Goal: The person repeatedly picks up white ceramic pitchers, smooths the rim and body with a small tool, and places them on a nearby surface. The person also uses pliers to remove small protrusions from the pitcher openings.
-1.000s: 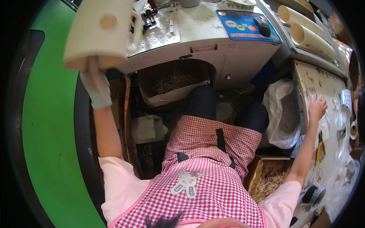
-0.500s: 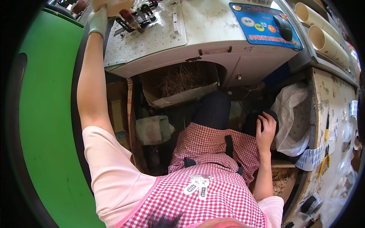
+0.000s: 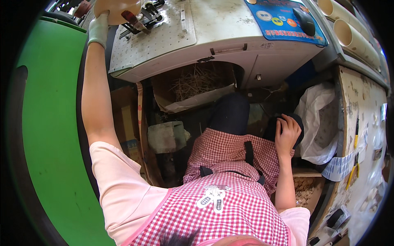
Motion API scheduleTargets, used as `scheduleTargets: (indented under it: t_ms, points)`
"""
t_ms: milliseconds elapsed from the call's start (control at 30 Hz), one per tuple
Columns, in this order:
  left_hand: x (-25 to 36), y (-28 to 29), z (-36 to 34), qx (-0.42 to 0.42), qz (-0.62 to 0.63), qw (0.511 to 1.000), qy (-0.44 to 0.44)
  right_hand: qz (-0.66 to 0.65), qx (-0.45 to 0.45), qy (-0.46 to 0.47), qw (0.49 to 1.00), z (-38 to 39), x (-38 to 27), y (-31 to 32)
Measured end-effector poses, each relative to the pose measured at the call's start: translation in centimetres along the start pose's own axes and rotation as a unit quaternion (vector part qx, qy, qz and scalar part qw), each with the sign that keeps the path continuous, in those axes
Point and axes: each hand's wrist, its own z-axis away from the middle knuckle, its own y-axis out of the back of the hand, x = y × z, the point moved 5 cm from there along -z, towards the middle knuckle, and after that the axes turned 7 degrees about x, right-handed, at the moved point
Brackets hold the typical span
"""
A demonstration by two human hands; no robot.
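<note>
Gloved left hand (image 3: 98,29) stretched far forward, palm pressed against round tan piece (image 3: 117,9) beside clamp (image 3: 137,20) on tabletop (image 3: 213,24); grip unclear; right hand (image 3: 287,135) rests open on knee.

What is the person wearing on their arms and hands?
The left hand wears a pale, light-coloured work glove; the right hand is bare. Both forearms are uncovered. Short pink sleeves cover the upper arms, under a red-and-white checked apron with dark straps.

Matt perforated metal plate (image 3: 164,37), smooth tan plastic cylinder (image 3: 117,8), cloth-gloved left hand (image 3: 98,29), checked cloth apron (image 3: 230,205).
</note>
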Motion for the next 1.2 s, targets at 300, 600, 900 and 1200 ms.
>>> scheduleTargets:
  t_ms: [300, 600, 900, 1200]
  points:
    - [1.2, 1.6, 0.3, -0.197, -0.149, 0.968, 0.039, 0.011, 0.005, 0.008, 1.000, 0.0, -0.1, -0.1]
    - [1.7, 3.8, 7.0, -0.179, -0.039, 0.983, -0.002, 0.006, 0.054, 0.016, 0.998, 0.9, 1.9, 0.1]
    - [-10.4, 10.2, 37.8, -0.009, 0.057, 0.994, 0.096, -0.204, 0.134, -0.154, 0.957, 5.5, 3.5, 7.5]
    - [-22.2, 25.2, 47.1, 0.176, -0.105, 0.967, 0.148, -0.098, 0.095, -0.080, 0.987, 4.9, 0.8, 8.1]
